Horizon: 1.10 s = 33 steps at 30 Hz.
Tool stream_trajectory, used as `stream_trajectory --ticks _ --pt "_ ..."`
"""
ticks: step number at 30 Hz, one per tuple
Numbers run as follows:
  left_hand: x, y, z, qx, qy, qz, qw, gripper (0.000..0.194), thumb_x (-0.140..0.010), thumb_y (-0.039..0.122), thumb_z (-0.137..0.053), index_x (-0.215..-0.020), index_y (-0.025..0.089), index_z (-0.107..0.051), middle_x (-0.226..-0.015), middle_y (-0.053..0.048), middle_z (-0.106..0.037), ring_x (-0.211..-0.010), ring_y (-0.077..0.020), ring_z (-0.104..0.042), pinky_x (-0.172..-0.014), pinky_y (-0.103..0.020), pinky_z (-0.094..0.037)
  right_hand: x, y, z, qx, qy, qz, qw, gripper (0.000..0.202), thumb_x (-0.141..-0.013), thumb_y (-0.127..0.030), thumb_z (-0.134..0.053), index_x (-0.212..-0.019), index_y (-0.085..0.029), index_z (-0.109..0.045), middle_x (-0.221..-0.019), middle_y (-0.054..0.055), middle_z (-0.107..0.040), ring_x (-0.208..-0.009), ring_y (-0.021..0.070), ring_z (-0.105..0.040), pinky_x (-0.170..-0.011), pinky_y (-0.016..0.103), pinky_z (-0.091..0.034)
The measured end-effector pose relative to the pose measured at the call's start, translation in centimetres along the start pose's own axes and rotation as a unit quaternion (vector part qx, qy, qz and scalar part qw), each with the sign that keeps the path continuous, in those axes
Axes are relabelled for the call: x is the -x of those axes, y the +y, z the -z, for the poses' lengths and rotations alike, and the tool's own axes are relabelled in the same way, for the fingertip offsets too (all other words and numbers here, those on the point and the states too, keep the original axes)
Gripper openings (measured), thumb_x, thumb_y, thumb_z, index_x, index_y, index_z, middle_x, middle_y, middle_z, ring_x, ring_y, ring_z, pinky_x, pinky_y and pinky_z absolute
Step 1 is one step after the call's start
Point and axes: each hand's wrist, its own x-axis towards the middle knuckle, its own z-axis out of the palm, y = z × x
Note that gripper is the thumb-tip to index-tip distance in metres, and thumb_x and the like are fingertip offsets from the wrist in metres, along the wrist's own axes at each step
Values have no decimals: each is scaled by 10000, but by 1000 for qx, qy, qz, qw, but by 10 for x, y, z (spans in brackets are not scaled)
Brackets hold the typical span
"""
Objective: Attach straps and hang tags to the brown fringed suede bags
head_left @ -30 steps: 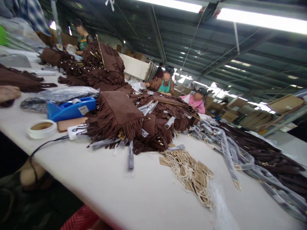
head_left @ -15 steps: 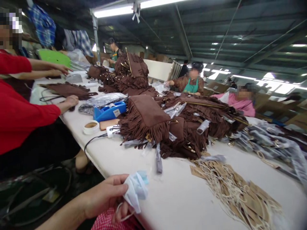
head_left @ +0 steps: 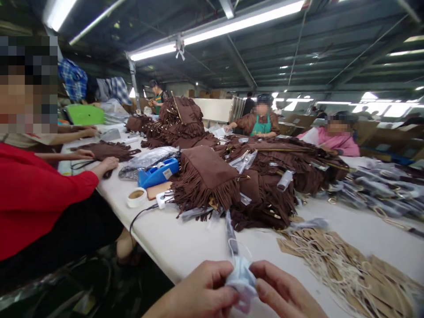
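Note:
A crumpled light blue face mask [head_left: 241,274] is between my two hands near the table's front edge, its thin white ear loop standing up above it. My left hand [head_left: 203,287] pinches its left side between thumb and fingers. On the opposite side, the thumb and fingers of my right hand [head_left: 281,287] are closed on the mask. Just beyond it lies a narrow grey plastic-wrapped strip [head_left: 230,232]. Brown fringed bags [head_left: 208,176] are heaped farther back, some with plastic-wrapped parts.
Brown paper tags with white strings [head_left: 344,265] lie at right, behind them plastic-wrapped straps [head_left: 380,190]. A blue tape dispenser [head_left: 159,173], tape roll [head_left: 136,197] and cable [head_left: 141,214] are at left. A co-worker in a red sleeve [head_left: 66,185] sits left; others work across the table.
My right hand has come into view and taken hold of the mask. My left hand has carried the mask rightward and lower. The view has shifted slightly.

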Motion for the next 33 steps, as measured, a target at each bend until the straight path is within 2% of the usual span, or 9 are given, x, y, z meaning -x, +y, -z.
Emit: stream_trajectory --ticks 4,8,13,17,23,26,29,31,33 --pt "-5 -1 -1 -114 28 -52 992 130 -740 134 -541 -793 165 -655 -677 53 -503 -627 -101 -425 -569 -203 -315 -24 15 -10 -89 50 -13 995 426 -774 -612 -685 -788 -187 -676 -750 14 -657 -733 207 -598 -634 271 -474" --pt "-21 -10 4 -197 117 -74 971 64 -702 123 -583 -686 184 -589 -659 43 -484 -626 -124 -410 -577 -236 -308 -35 19 -6 -157 89 -12 984 341 -758 -514 -745 -835 -183 -719 -821 28 -692 -831 233 -601 -742 304 -487" --pt "-41 -12 19 -197 263 -162 930 70 -672 173 -631 -699 190 -568 -1171 -99 -576 -1110 -265 -494 -982 -324 -348 -40 27 12 -335 158 -40 928 364 -709 -471 -826 -935 -220 -690 -902 19 -710 -842 225 -646 -780 325 -532" --pt "-56 -19 31 -31 276 -130 952 178 -719 329 -616 -725 205 -488 -759 -1 -551 -747 -184 -517 -711 -271 -404 -40 46 14 -387 193 -33 901 409 -610 -371 -915 -772 -218 -571 -727 -29 -681 -684 169 -646 -642 266 -551" --pt "-75 -25 34 -96 371 -189 904 212 -784 338 -595 -691 211 -454 -637 58 -397 -625 -137 -389 -585 -226 -325 -37 63 19 -347 221 -37 911 543 -571 -414 -929 -745 -222 -451 -639 -71 -612 -568 122 -593 -549 234 -547" --pt "-83 -17 34 -80 357 -228 902 207 -755 314 -603 -664 206 -453 -703 31 -460 -677 -149 -436 -622 -234 -355 -34 69 32 -297 189 -34 935 518 -620 -426 -885 -908 -246 -494 -705 -56 -629 -582 146 -620 -543 254 -536" --pt "-89 -14 31 -75 290 -214 930 196 -743 314 -601 -668 199 -463 -709 22 -474 -676 -151 -441 -620 -240 -354 -31 75 45 -167 196 36 966 823 -650 -437 -832 -1328 -252 -405 -1085 90 -682 -993 276 -673 -786 371 -558" --pt "-91 -15 26 -77 233 -181 953 190 -738 324 -605 -693 198 -471 -652 47 -427 -620 -137 -395 -577 -236 -322 -28 73 50 -45 222 104 968 970 -707 -463 -770 -1490 -232 -246 -1393 163 -528 -1331 320 -457 -1052 460 -416" --pt "-92 -16 19 -90 180 -156 967 174 -704 301 -615 -705 193 -479 -639 54 -418 -613 -132 -381 -563 -233 -303 -27 68 53 90 225 161 957 949 -759 -479 -724 -1529 -230 -230 -1552 140 -345 -1461 325 -219 -1173 504 -220"
